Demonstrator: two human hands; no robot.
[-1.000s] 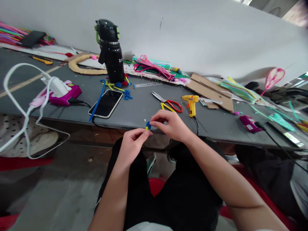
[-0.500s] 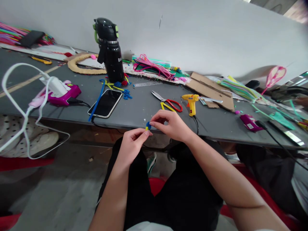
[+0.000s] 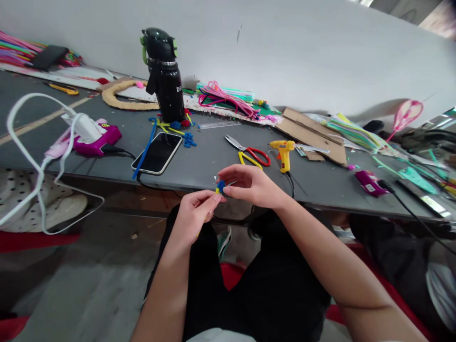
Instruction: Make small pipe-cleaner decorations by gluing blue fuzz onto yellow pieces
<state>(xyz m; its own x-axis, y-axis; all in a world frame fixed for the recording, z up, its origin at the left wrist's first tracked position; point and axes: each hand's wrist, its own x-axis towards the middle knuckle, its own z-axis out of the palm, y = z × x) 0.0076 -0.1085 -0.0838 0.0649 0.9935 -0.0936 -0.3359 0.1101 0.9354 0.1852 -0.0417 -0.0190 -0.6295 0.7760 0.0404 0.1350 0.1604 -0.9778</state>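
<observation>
A small blue and yellow twist of pipe cleaner (image 3: 221, 186) is held up just in front of the table edge. Its yellow end is pinched between the thumb and fingertips of my left hand (image 3: 197, 212). Around the blue end curves my right hand (image 3: 251, 186), its fingers stretched out and apart from the thumb; whether a fingertip touches the blue part I cannot tell. Beyond my right hand lie scissors (image 3: 251, 151) with one red and one yellow handle. A yellow glue gun (image 3: 284, 153) rests to their right.
A phone (image 3: 159, 153) with a blue pipe cleaner (image 3: 145, 151) across it lies left, before a black bottle (image 3: 167, 80). Purple power blocks (image 3: 98, 142) with cables sit at both sides. Cardboard (image 3: 313, 135) and pipe cleaner bundles (image 3: 226, 97) line the wall. Another person's shoe shows lower left.
My right hand's thumb and fingertips have spread from their pinch on the blue end. My left hand keeps its hold, nearly in the same place.
</observation>
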